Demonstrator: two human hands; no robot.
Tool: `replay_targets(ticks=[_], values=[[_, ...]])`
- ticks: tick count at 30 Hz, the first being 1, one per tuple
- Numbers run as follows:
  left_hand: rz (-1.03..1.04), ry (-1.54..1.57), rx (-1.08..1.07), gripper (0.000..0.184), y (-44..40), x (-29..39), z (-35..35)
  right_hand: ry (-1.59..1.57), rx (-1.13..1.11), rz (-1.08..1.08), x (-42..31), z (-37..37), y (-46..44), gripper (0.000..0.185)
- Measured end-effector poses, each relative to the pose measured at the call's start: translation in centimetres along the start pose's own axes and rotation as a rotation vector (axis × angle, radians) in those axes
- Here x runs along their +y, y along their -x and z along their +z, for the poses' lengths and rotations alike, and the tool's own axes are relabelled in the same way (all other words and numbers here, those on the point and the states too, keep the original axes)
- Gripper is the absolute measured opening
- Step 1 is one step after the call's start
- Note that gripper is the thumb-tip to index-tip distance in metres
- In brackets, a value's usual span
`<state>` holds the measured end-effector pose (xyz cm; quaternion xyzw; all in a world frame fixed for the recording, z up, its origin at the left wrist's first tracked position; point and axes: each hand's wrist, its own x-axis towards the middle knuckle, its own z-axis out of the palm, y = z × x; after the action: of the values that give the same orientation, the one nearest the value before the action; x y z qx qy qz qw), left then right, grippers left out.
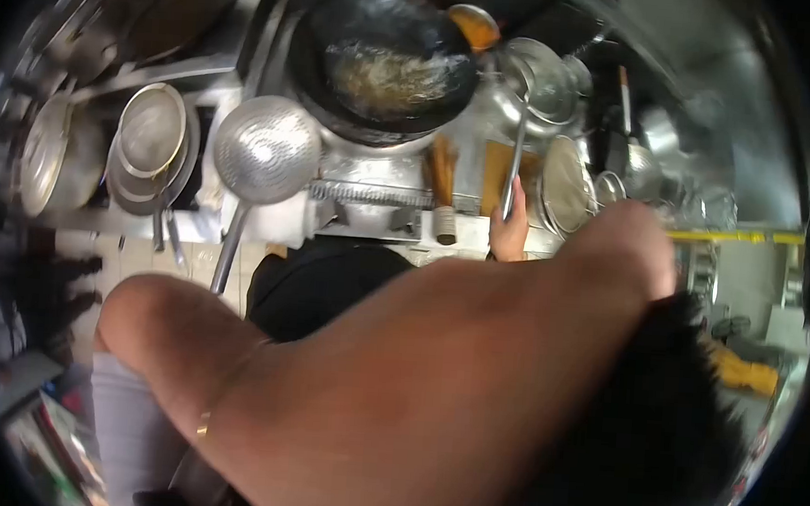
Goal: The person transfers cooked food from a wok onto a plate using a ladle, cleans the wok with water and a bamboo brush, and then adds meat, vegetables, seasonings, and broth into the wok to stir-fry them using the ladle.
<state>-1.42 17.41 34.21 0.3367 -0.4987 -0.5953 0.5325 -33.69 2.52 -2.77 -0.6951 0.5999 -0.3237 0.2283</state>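
Note:
In the head view my right hand [510,230] is closed around the metal handle of a ladle [513,162]. The ladle's bowl end points toward a metal bowl and a strainer [547,81]. A broad stretch of blurred bare skin close to the lens fills the lower middle, apparently a raised arm; I cannot make out my left hand's fingers. Just above this skin, the handle of a large perforated skimmer [268,149] runs down and out of sight behind it. Behind the skimmer, a black wok [311,43] holds shiny, bubbling-looking liquid.
Round sieves [153,131] and a metal pan [63,162] sit at left. A bamboo brush [444,195] lies by the counter edge. A container of orange contents [474,27] stands beside the wok. Lidded pots [567,184] and glassware are at right. Tiled floor shows below.

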Motion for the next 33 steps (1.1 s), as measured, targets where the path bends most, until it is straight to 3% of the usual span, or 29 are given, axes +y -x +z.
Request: replay_targets(ticks=[3, 5, 6, 8, 9, 10, 12, 13, 15, 17, 19, 21, 22, 24, 26, 27, 28, 30, 33], values=[[-0.029, -0.131, 0.022, 0.063, -0.5, 1.0, 0.3, 0.205, -0.107, 0.659, 0.3, 1.6, 3.5, 0.070], [-0.070, -0.179, 0.101, 0.070, -1.1, 1.3, -0.6, 0.197, -0.022, 0.331, 6.7, 3.9, 6.1, 0.075], [-0.066, -0.192, 0.087, 0.070, -1.5, 1.0, -1.2, 0.260, -0.100, 0.406, 7.4, 4.1, 6.0, 0.077], [-0.106, -0.074, 0.288, 0.108, -1.5, -0.2, -4.4, 0.582, -0.051, 0.304, 6.1, 5.0, 5.4, 0.075], [-0.161, -0.059, 0.362, 0.103, -2.0, -0.7, -5.4, 0.723, -0.009, 0.270, 4.0, 5.5, 4.9, 0.075], [-0.128, 0.048, 0.293, 0.074, -1.7, -2.0, -7.7, 0.702, -0.015, 0.264, 3.5, 7.0, 4.4, 0.075], [-0.209, 0.037, 0.297, 0.061, -1.0, -5.8, -11.8, 0.460, -0.277, 0.478, 2.7, 10.0, 2.8, 0.083], [-0.238, 0.038, 0.341, 0.056, -0.3, -7.6, -13.1, 0.456, -0.283, 0.465, 3.8, 10.4, 2.6, 0.083], [-0.268, 0.115, 0.473, 0.048, 1.7, -10.9, -15.4, 0.109, -0.487, 0.293, 8.1, 9.8, 2.0, 0.088], [-0.298, 0.125, 0.618, 0.045, 4.2, -12.3, -17.3, 0.027, -0.177, 0.187, 5.1, 4.2, 2.5, 0.075], [-0.299, 0.133, 0.721, 0.044, 6.6, -13.4, -19.5, -0.326, -0.199, 0.472, -3.8, -3.7, 0.6, 0.076], [-0.310, 0.143, 0.818, 0.043, 8.8, -14.3, -21.3, -0.125, -0.184, 0.230, -7.8, -6.9, -3.4, 0.068], [-0.307, 0.151, 0.862, 0.042, 9.5, -14.7, -22.1, -0.118, -0.189, 0.216, -10.0, -6.5, -6.0, 0.068], [-0.297, 0.156, 0.913, 0.041, 10.2, -14.9, -22.9, 0.243, -0.358, 0.037, -14.5, -3.7, -11.3, 0.060], [-0.294, 0.174, 0.920, 0.041, 10.5, -15.3, -23.7, 0.354, -0.546, -0.266, -14.8, 3.7, -16.4, 0.050], [-0.302, 0.175, 0.924, 0.042, 10.6, -15.4, -24.0, 0.505, -0.732, -0.277, -14.5, 8.8, -19.2, 0.050], [-0.302, 0.193, 0.933, 0.041, 10.7, -15.5, -24.2, 0.517, -0.572, -0.405, -13.6, 13.7, -21.0, 0.047], [-0.325, 0.208, 0.950, 0.041, 11.8, -15.9, -25.0, 0.472, -0.406, -0.019, -16.6, 18.8, -26.6, 0.041], [-0.344, 0.246, 0.989, 0.039, 13.3, -16.6, -25.5, 0.462, -0.337, 0.029, -18.5, 23.2, -25.6, 0.039]])
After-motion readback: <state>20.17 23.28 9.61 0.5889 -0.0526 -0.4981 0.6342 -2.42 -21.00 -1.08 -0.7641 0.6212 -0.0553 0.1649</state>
